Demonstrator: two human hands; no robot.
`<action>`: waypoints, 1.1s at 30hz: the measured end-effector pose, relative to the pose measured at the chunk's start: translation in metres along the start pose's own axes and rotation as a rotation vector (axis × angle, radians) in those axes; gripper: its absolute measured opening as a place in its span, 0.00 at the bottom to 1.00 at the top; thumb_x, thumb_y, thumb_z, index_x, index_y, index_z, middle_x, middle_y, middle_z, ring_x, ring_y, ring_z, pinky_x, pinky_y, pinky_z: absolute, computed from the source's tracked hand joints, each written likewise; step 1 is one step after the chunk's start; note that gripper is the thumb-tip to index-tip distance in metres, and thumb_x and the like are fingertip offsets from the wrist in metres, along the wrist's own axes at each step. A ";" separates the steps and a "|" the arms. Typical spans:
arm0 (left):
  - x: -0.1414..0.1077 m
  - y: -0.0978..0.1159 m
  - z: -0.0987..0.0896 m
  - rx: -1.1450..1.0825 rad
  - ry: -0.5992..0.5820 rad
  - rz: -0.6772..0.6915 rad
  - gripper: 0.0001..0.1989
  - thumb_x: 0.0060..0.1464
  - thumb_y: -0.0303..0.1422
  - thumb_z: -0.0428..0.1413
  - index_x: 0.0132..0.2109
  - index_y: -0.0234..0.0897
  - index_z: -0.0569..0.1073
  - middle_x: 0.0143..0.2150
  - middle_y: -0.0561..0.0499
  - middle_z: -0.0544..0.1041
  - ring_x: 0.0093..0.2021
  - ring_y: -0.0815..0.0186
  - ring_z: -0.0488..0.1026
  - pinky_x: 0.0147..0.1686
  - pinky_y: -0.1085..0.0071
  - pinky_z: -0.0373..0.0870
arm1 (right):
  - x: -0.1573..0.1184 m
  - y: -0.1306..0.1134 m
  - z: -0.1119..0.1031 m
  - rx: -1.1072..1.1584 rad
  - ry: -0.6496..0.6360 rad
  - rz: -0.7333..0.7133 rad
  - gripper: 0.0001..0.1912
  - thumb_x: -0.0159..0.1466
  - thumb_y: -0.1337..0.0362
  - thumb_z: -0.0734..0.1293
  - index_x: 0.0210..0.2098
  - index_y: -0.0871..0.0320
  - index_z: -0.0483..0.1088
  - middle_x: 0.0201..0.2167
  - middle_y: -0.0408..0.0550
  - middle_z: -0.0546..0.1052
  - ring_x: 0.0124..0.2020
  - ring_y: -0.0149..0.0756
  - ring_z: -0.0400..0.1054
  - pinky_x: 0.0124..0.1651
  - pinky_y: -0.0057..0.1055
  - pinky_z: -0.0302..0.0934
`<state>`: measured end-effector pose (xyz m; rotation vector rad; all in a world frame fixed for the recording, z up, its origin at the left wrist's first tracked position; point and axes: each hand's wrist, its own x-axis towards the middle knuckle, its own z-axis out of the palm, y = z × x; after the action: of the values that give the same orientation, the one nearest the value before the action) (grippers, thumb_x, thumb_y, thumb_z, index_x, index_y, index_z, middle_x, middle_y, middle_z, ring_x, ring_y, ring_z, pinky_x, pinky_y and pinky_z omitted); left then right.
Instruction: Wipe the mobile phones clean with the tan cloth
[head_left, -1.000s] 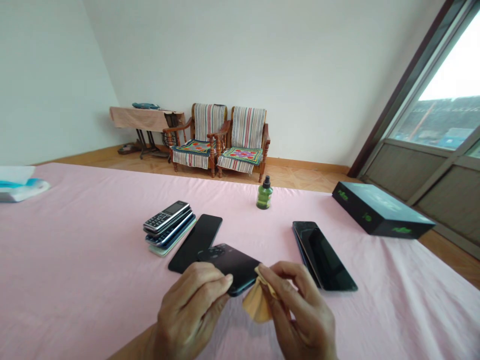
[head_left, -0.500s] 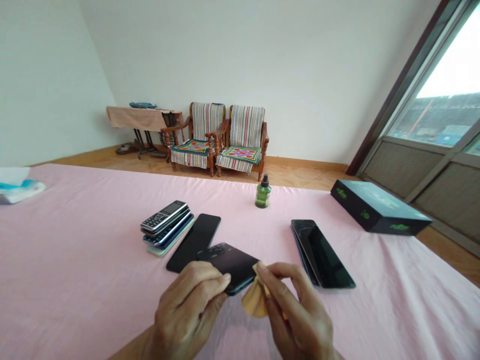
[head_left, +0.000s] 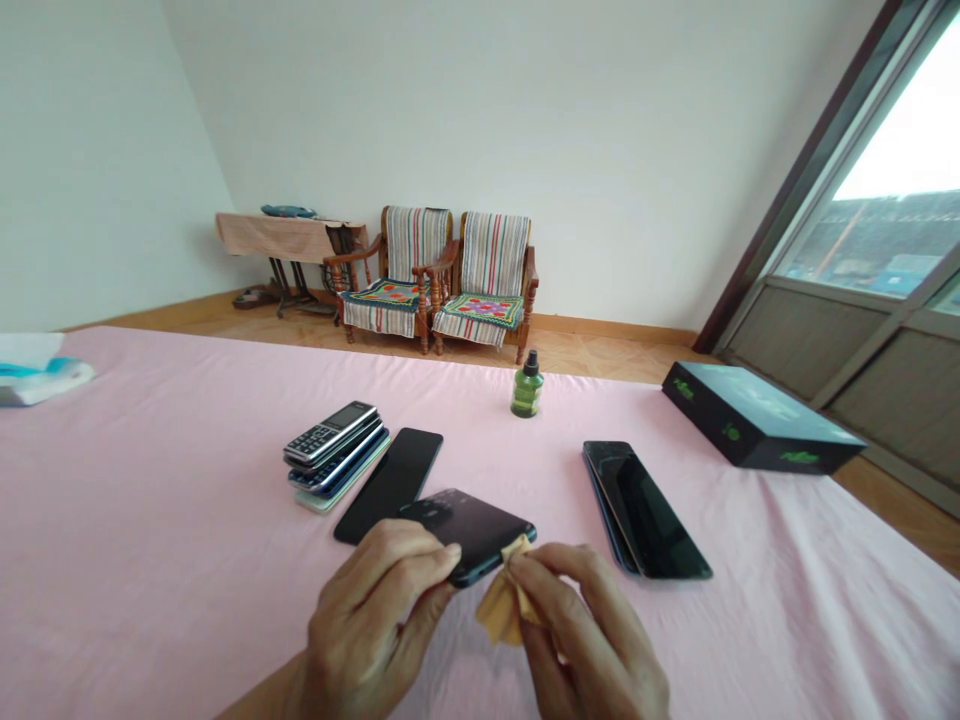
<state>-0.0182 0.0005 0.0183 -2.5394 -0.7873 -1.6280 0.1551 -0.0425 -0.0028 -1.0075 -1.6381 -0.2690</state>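
Black smartphone (head_left: 469,525) clasped by left hand (head_left: 371,600) — right hand (head_left: 585,630) pinches one tan cloth (head_left: 502,605) against it, fingers closed

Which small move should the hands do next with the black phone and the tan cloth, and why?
Probably slide the tan cloth across the black smartphone, since the left hand grips the phone steady while the right hand pinches the cloth against only its corner.

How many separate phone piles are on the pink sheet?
2: a stack topped by a keypad phone left of centre, and a pile topped by a black smartphone to the right. Lower phones are partly hidden.
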 end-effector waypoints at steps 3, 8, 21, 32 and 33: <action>0.000 -0.001 0.000 -0.012 -0.003 0.008 0.08 0.57 0.17 0.54 0.40 0.30 0.75 0.34 0.47 0.74 0.37 0.66 0.74 0.36 0.74 0.74 | 0.002 0.001 -0.002 0.021 -0.003 0.017 0.18 0.59 0.82 0.58 0.44 0.62 0.70 0.34 0.53 0.73 0.33 0.34 0.70 0.33 0.28 0.70; -0.001 -0.001 0.002 -0.012 -0.003 0.013 0.07 0.58 0.18 0.54 0.40 0.31 0.75 0.34 0.47 0.75 0.37 0.65 0.74 0.36 0.73 0.75 | 0.003 0.002 -0.002 0.016 -0.024 0.017 0.18 0.59 0.80 0.58 0.44 0.61 0.70 0.35 0.53 0.72 0.33 0.35 0.69 0.33 0.29 0.70; -0.002 -0.001 0.004 -0.011 -0.045 0.025 0.07 0.59 0.19 0.54 0.41 0.31 0.75 0.35 0.47 0.75 0.38 0.66 0.74 0.38 0.73 0.74 | 0.007 0.008 -0.007 0.041 -0.150 0.009 0.17 0.58 0.80 0.57 0.43 0.61 0.68 0.34 0.52 0.70 0.33 0.36 0.67 0.32 0.33 0.69; 0.002 0.001 0.003 -0.004 -0.028 0.042 0.07 0.60 0.20 0.53 0.39 0.31 0.75 0.33 0.47 0.75 0.36 0.66 0.75 0.36 0.74 0.75 | 0.007 0.010 -0.008 0.107 -0.143 0.015 0.17 0.58 0.80 0.57 0.43 0.62 0.69 0.34 0.52 0.71 0.34 0.36 0.67 0.34 0.31 0.69; 0.002 0.001 0.003 -0.002 -0.027 0.040 0.06 0.60 0.20 0.53 0.39 0.31 0.75 0.33 0.47 0.75 0.36 0.66 0.75 0.36 0.74 0.75 | 0.007 0.011 -0.009 0.086 -0.142 0.009 0.17 0.58 0.80 0.58 0.43 0.62 0.69 0.34 0.52 0.71 0.34 0.36 0.67 0.34 0.32 0.69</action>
<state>-0.0142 0.0011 0.0189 -2.5661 -0.7317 -1.5871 0.1695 -0.0379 0.0028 -0.9866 -1.7579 -0.1213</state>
